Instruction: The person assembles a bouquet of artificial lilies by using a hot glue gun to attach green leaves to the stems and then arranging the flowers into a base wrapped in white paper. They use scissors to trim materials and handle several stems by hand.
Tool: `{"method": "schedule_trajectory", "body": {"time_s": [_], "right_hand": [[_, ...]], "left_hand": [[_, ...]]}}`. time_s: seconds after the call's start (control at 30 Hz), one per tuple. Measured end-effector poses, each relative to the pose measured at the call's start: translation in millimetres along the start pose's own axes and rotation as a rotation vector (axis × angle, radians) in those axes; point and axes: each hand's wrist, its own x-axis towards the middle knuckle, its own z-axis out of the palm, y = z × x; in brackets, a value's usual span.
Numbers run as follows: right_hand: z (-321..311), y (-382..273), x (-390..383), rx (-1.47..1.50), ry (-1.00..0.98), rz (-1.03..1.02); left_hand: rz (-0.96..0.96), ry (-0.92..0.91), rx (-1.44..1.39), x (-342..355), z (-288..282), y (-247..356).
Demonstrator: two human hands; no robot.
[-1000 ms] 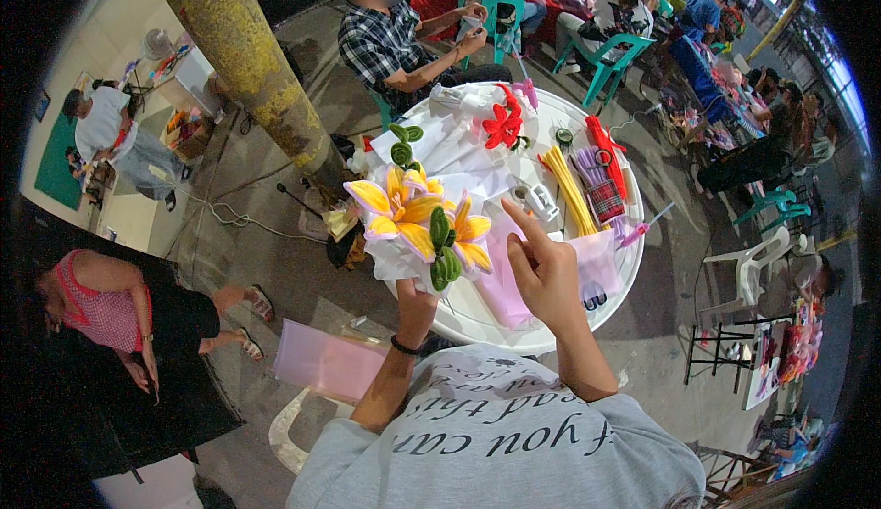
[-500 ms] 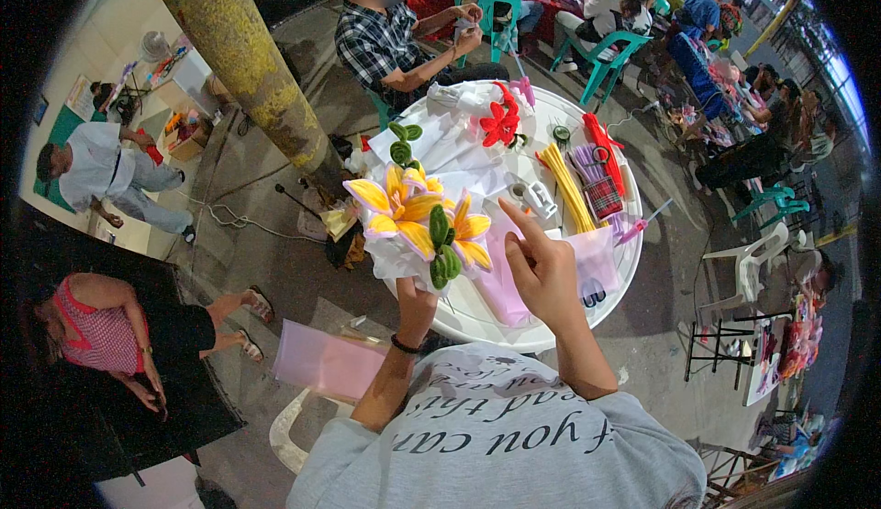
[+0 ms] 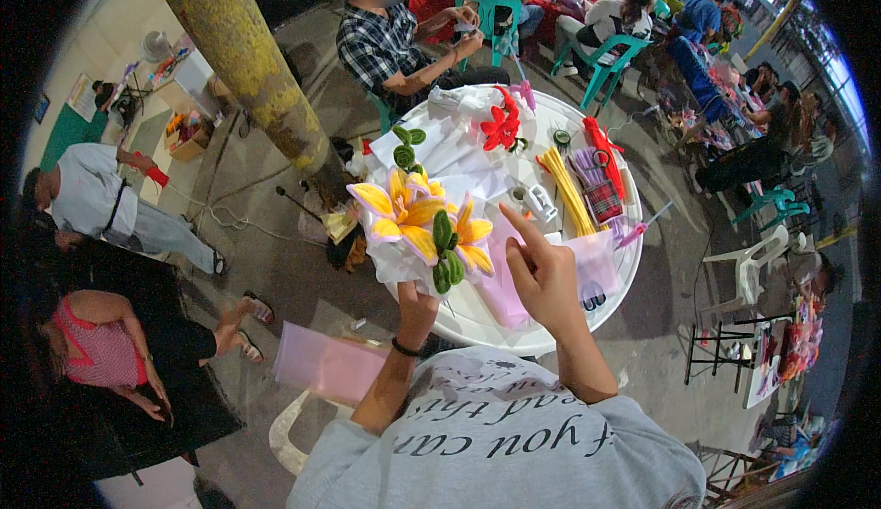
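Little has shifted since a second ago: my left hand stays closed round the bouquet above the round white table, my right hand loosely curled and empty with forefinger raised, so I'd keep the stems steady while arranging petals.

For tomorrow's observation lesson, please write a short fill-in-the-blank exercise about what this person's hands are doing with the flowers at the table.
1. The left hand holds a bouquet of ____ and white handmade flowers.
2. The right hand is raised with its index finger pointing ____.
3. The white table is ____ in shape.
4. On the table lies a bundle of yellow sticks beside a ____ flower.

Missing words: yellow; up; round; red
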Motion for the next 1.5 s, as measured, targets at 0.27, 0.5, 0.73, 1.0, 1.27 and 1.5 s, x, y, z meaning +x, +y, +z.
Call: {"method": "schedule_trajectory", "body": {"time_s": [0.27, 0.5, 0.73, 1.0, 1.27, 1.5], "right_hand": [[-2.4, -1.7, -1.1, 0.012, -0.002, 0.005], [-3.5, 0.8, -2.0, -0.023, -0.004, -0.008], [-3.4, -0.7, -1.7, -0.002, -0.010, -0.003], [-3.8, 0.8, -1.4, -0.008, -0.009, -0.012], [-3.7, 0.2, -1.0, -0.006, -0.016, 0.000], [-1.5, 0.3, -0.3, 0.008, -0.022, -0.003]], "left_hand": [[0.035, 0.049, -0.157, -2.3, 6.1, 6.7], [0.129, 0.108, 0.030, -5.5, 8.1, -4.2], [0.039, 0.041, -0.076, -2.8, 5.5, 0.7], [0.036, -0.017, -0.159, -0.9, 4.9, 2.0], [0.081, 0.015, -0.112, 0.2, 5.7, -5.5], [0.115, 0.039, 0.199, -3.8, 3.5, -14.4]]}}
